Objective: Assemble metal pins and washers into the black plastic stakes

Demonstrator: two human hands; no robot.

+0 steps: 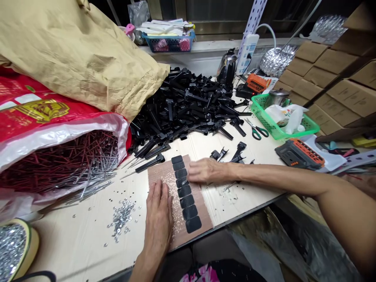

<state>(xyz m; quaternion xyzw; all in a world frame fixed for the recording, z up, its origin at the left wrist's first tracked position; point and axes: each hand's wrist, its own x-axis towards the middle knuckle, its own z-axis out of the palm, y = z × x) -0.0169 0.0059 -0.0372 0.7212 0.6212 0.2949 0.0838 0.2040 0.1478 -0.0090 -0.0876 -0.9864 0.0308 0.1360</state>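
A brown board [173, 239] lies near the table's front edge. Down it runs a row of several black rounded-square pads [189, 212], with pale crumbs along their left side. My left hand [158, 215] rests flat on the board's left edge, fingers stretched forward and holding nothing. At the upper right of the row, my right hand [207, 170] has its fingers bent together against the pads; anything pinched in them is hidden. Small silver washers [122, 215] are scattered left of my left hand. Beyond the board lies a black plastic part [149, 163] with a metal rod.
Black plastic parts [188, 102] are heaped at the back. A red sack [35, 102] of metal rods lies left, a tub [32, 244] of silver pieces nearer. Right are scissors [256, 131], a green basket [280, 135], a battery pack [301, 152] and stacked cartons [337, 102].
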